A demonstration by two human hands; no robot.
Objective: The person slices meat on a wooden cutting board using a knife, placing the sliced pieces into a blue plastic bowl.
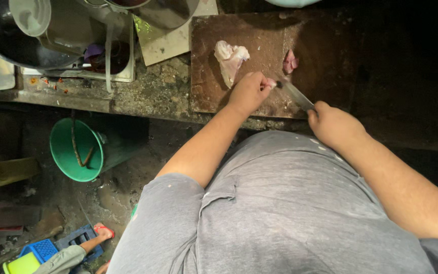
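A dark wooden cutting board point(259, 35) lies on a rough stone counter. My left hand point(249, 91) is closed on a small pink piece of raw meat point(270, 82) near the board's front edge. My right hand point(333, 124) grips a knife point(295, 94) whose blade points at that piece. A larger pale piece of raw meat point(230, 60) lies on the board just beyond my left hand. Another small pink piece point(290, 62) sits further right on the board.
Metal pots point(11, 35) and a white tray point(122, 76) crowd the counter's left. A tile slab point(163, 43) leans beside the board. Below on the floor stand a green bucket point(74, 149), a yellow container point(6, 171) and a blue crate point(41, 248); another person's foot point(100, 234) shows there.
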